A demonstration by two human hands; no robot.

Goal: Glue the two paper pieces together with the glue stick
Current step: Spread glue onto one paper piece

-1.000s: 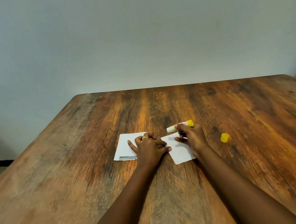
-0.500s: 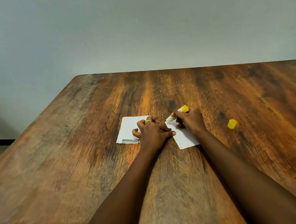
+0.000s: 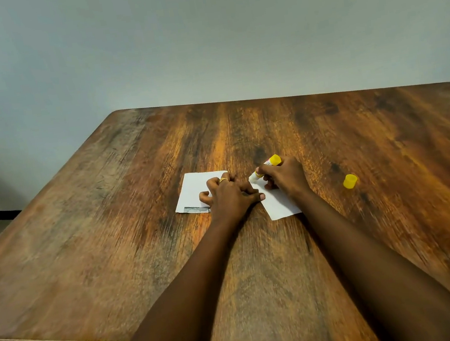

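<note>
Pinching the glue stick between thumb and curled fingers, my right hand holds it tilted: yellow end up and away from me, white end down at the far left corner of the right paper. Whether the tip touches the sheet I cannot tell. This sheet lies flat on the wooden surface, turned at an angle, its near corner pointing towards me, partly covered by my right wrist.

My left hand is spread, fingers bent at the knuckles, bridging both sheets. The fingertips rest on the right part of the left paper and the thumb reaches across to the left edge of the right paper. A gold ring sits on one finger. The left paper is white, with a grey printed strip along its near edge, and lies just beside the right paper; my hand hides whether the two touch.

The yellow cap lies on the surface to the right, well apart from stick and sheets. A plain pale wall rises behind the far edge
</note>
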